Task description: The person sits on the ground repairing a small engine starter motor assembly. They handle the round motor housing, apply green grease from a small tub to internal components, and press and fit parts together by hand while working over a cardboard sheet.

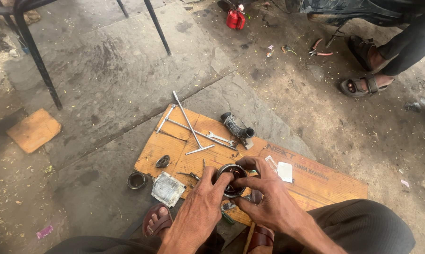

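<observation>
A person sits low on a stained concrete floor (109, 70), looking down at a flat sheet of orange cardboard (316, 181) laid out as a work mat; everything below is placed relative to that cardboard.

Past its far right corner, well apart, another person's sandalled feet (363, 70) rest on the ground, with red-handled pliers (319, 49) near them. A red can (235, 19) stands farther off beyond the far edge.

On the cardboard's far half lie two long T-handled wrenches (189, 124), crossed, a flat spanner (222, 138) and a ribbed black rubber elbow hose (236, 127). Just off the near left corner sit a square metal cover plate (167, 189) and a dark ring (137, 180).

Over the cardboard's near edge both hands hold a round metal ring-shaped part (231, 181). The left hand (198, 211) has fingers curled round its near rim, thumb on top. The right hand (269, 197) grips the far side, fingertips hooked over the rim and pressing into its centre.

This looks like work on something seated inside the ring. The next move seems to call for a firm, steady grip and careful fingertip pressure.
</observation>
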